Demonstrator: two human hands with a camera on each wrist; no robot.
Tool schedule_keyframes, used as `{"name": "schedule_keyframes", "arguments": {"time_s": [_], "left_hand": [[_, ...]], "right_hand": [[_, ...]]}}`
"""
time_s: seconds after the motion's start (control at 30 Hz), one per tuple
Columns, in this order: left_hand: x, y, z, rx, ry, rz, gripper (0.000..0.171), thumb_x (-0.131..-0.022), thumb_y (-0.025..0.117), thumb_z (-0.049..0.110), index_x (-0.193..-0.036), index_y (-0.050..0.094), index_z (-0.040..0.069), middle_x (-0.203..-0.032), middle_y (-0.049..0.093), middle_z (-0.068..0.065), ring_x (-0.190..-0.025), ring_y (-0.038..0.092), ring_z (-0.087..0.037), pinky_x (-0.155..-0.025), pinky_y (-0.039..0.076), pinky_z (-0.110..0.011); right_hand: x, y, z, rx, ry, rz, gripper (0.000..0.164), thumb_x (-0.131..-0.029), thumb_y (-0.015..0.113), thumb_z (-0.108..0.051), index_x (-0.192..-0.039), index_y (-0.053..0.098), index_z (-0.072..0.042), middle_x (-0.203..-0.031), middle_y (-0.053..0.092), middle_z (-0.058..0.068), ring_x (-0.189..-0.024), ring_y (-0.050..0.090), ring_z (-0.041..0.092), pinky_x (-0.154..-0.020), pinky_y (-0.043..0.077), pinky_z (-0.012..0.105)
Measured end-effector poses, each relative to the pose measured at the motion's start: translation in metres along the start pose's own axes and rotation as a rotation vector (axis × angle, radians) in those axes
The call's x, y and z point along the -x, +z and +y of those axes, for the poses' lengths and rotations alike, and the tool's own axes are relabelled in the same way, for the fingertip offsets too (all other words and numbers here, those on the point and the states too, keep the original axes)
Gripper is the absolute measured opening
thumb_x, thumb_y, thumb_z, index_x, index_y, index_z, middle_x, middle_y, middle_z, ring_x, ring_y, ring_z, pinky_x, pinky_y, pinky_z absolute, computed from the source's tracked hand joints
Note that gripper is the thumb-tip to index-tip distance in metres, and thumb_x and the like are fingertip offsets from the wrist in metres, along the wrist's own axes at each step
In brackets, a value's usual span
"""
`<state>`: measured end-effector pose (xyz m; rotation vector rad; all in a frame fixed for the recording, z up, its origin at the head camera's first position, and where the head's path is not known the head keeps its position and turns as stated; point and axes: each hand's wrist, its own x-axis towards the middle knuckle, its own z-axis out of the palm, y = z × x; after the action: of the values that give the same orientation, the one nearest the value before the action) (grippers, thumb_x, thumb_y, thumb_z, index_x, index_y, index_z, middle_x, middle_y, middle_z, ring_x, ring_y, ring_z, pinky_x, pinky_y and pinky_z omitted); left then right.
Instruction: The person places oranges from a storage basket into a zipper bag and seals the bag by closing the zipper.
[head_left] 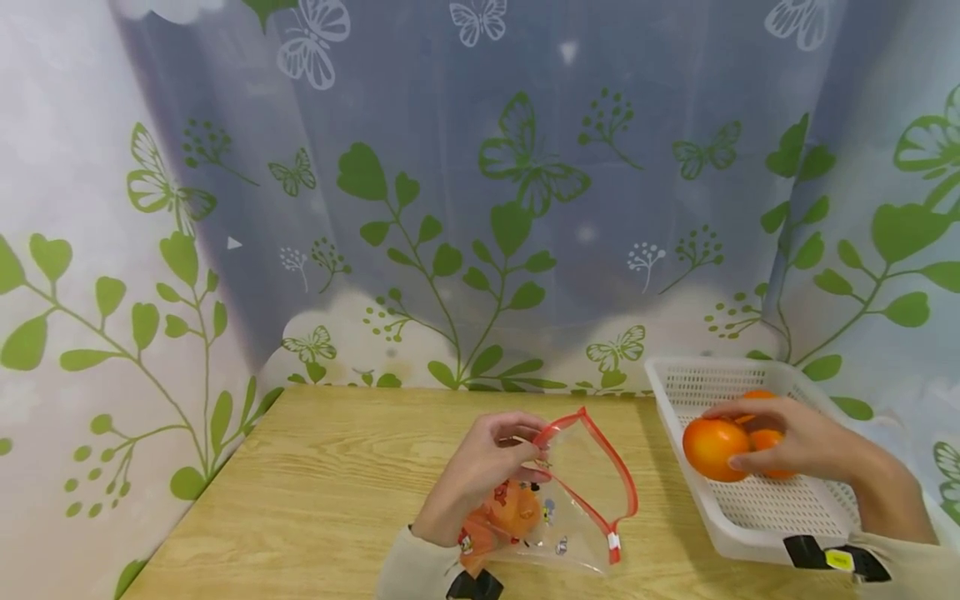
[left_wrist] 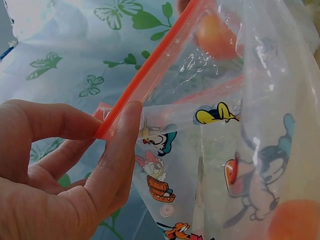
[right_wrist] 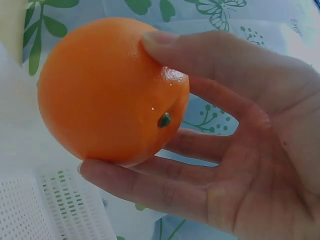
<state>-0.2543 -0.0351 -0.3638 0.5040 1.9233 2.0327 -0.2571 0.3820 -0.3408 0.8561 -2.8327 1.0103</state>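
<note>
My left hand (head_left: 487,462) pinches the red zip edge of a clear zip bag (head_left: 573,537) printed with cartoon figures. The bag's mouth gapes toward the right, with a white slider (head_left: 614,542) at its near corner. Orange fruit (head_left: 519,510) shows through the plastic in the bag's left part; how many pieces cannot be told. Over the white basket (head_left: 727,533), my right hand (head_left: 806,437) grips an orange (head_left: 712,450) between thumb and fingers. The right wrist view shows this orange (right_wrist: 110,95) with its green stem end turned toward the palm.
Inside the basket, more oranges (head_left: 776,473) lie behind and below my right hand, partly hidden by it. Bag and basket are on a wooden table (head_left: 315,500). A printed curtain (head_left: 450,208) with leaves and butterflies stands along the back and sides.
</note>
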Motion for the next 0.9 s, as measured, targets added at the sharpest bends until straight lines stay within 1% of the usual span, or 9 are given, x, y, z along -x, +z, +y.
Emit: {"name": "schedule_keyframes", "arguments": {"time_s": [0.1,0.2,0.37,0.43,0.5,0.6,0.7,0.77,0.9], "left_hand": [[0.0,0.0,-0.001,-0.009,0.0,0.004,0.027,-0.098,0.061,-0.003,-0.124,0.069,0.0,-0.112,0.069,-0.016,-0.088,0.07,-0.017,-0.078,0.068,-0.036],[0.0,0.0,-0.001,-0.016,0.004,0.004,0.027,-0.098,0.061,-0.003,-0.124,0.069,0.0,-0.112,0.069,-0.016,-0.088,0.07,-0.017,-0.079,0.068,-0.036],[0.0,0.001,-0.002,-0.02,0.009,0.002,0.027,-0.098,0.062,-0.003,-0.123,0.07,0.0,-0.114,0.069,-0.018,-0.089,0.07,-0.017,-0.079,0.068,-0.036],[0.0,0.001,-0.002,-0.022,0.012,0.0,0.027,-0.098,0.062,-0.003,-0.123,0.07,0.0,-0.115,0.069,-0.019,-0.089,0.07,-0.018,-0.078,0.068,-0.036],[0.0,0.001,-0.002,-0.022,0.015,-0.002,0.026,-0.098,0.062,-0.003,-0.123,0.07,0.0,-0.115,0.069,-0.019,-0.089,0.07,-0.018,-0.078,0.068,-0.036],[0.0,0.001,-0.002,-0.018,0.009,-0.005,0.026,-0.098,0.062,-0.003,-0.123,0.07,0.0,-0.116,0.069,-0.02,-0.089,0.07,-0.018,-0.078,0.068,-0.036],[0.0,0.001,-0.002,-0.016,0.002,-0.007,0.026,-0.098,0.062,-0.002,-0.123,0.069,0.0,-0.118,0.068,-0.023,-0.09,0.071,-0.019,-0.079,0.068,-0.036],[0.0,0.001,-0.002,-0.019,0.001,-0.006,0.026,-0.098,0.062,-0.002,-0.123,0.069,0.0,-0.12,0.067,-0.025,-0.09,0.071,-0.019,-0.079,0.068,-0.036],[-0.001,0.001,-0.002,-0.028,0.001,-0.004,0.027,-0.098,0.062,-0.002,-0.124,0.07,0.001,-0.117,0.068,-0.023,-0.089,0.071,-0.019,-0.079,0.068,-0.036]], "right_hand": [[0.003,0.003,-0.005,0.009,0.009,0.02,0.052,-0.086,0.083,-0.012,-0.135,0.066,-0.012,-0.122,0.062,-0.03,-0.096,0.065,0.0,-0.073,0.051,0.02],[0.005,0.006,-0.009,0.017,0.001,0.029,0.052,-0.086,0.083,-0.013,-0.136,0.066,-0.014,-0.123,0.063,-0.028,-0.097,0.064,-0.001,-0.072,0.051,0.02],[0.009,0.012,-0.016,0.033,0.006,0.051,0.053,-0.087,0.083,-0.015,-0.137,0.066,-0.017,-0.122,0.067,-0.02,-0.098,0.062,0.0,-0.074,0.053,0.02],[0.01,0.014,-0.018,0.015,0.009,0.049,0.053,-0.088,0.082,-0.015,-0.138,0.065,-0.016,-0.12,0.068,-0.016,-0.097,0.062,0.001,-0.073,0.055,0.021],[0.012,0.017,-0.019,0.009,0.006,0.055,0.053,-0.088,0.082,-0.014,-0.138,0.065,-0.016,-0.119,0.069,-0.014,-0.098,0.063,0.0,-0.072,0.056,0.021],[0.014,0.02,-0.019,-0.021,-0.008,0.055,0.052,-0.088,0.081,-0.011,-0.138,0.064,-0.013,-0.12,0.069,-0.016,-0.097,0.065,0.001,-0.07,0.058,0.022],[0.017,0.023,-0.019,0.001,-0.019,0.069,0.053,-0.088,0.082,-0.012,-0.137,0.065,-0.014,-0.119,0.069,-0.021,-0.095,0.064,0.0,-0.069,0.056,0.021],[0.018,0.025,-0.019,0.01,-0.029,0.08,0.053,-0.087,0.082,-0.012,-0.137,0.065,-0.015,-0.12,0.069,-0.022,-0.094,0.064,0.0,-0.069,0.056,0.021],[0.018,0.027,-0.02,0.044,-0.05,0.121,0.054,-0.084,0.085,-0.012,-0.135,0.067,-0.017,-0.121,0.069,-0.022,-0.094,0.063,0.0,-0.07,0.055,0.02]]}}
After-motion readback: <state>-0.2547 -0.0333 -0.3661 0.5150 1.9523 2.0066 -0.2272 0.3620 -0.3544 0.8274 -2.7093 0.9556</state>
